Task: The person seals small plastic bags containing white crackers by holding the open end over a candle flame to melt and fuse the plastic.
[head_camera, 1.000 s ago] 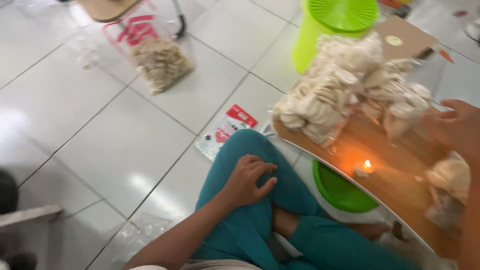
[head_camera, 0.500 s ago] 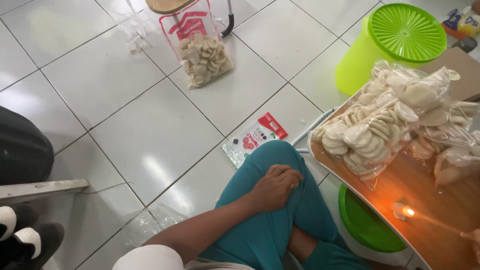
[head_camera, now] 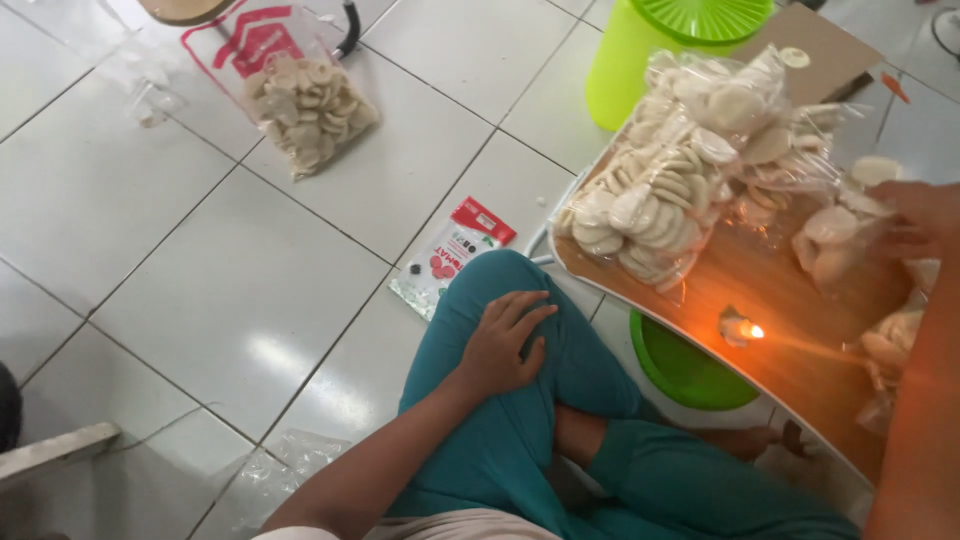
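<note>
Head camera looks down at a person sitting cross-legged on a white tile floor (head_camera: 150, 200). The floor on the left side has lots of open room, with only a few things lying on it. On the right, a low wooden board (head_camera: 770, 300) takes up the space, and its long white edge runs slanting just past the person's knee (head_camera: 500, 290) in teal trousers.

Far up on the floor lies a clear bag of round pale crackers (head_camera: 305, 110) with red print on its top. Near the knee lies a small flat packet (head_camera: 450, 258), red and white. An empty clear bag (head_camera: 290, 465) lies crumpled at the bottom. A bright green tub (head_camera: 660, 50) with a lid stands at the top, beside the board. A green bowl (head_camera: 685, 370) sits under the board's edge.

On the board, a big clear pack of crackers (head_camera: 650, 205) lies near the edge. A small candle flame (head_camera: 745, 328) burns on the board.

The left hand (head_camera: 505, 345) lies flat and open on the knee, holding nothing. The right hand (head_camera: 915, 220) is at the right edge, fingers curled on a small bag of crackers (head_camera: 835, 235), which lies on the board just left of that hand.
</note>
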